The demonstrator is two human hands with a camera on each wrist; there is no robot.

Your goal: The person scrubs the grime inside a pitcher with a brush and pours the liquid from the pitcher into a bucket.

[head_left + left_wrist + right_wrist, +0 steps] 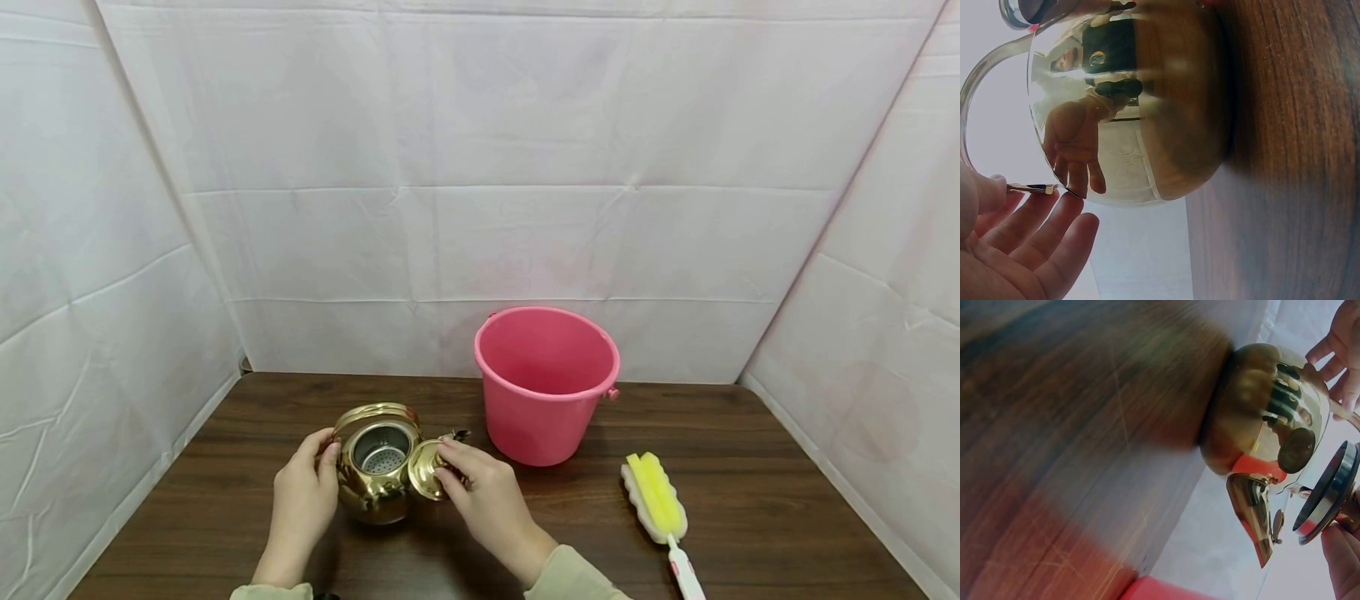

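Note:
A shiny gold teapot (375, 500) with a strainer (382, 460) inside its open mouth stands on the table. On its left side, my left hand (306, 485) pinches the base of the arched handle (375, 410) between thumb and fingers; the left wrist view shows this grip close up. My right hand (487, 492) holds the round gold lid (424, 470) by its knob, tilted, just right of the mouth. In the right wrist view the lid (1329, 494) hangs beside the pot, above the spout (1250, 512).
Behind and to the right stands a pink bucket (542, 425). A yellow and white sponge brush (656, 500) with a white handle lies at the right on the dark wooden table (780, 492). White cloth walls (480, 233) enclose the back and sides.

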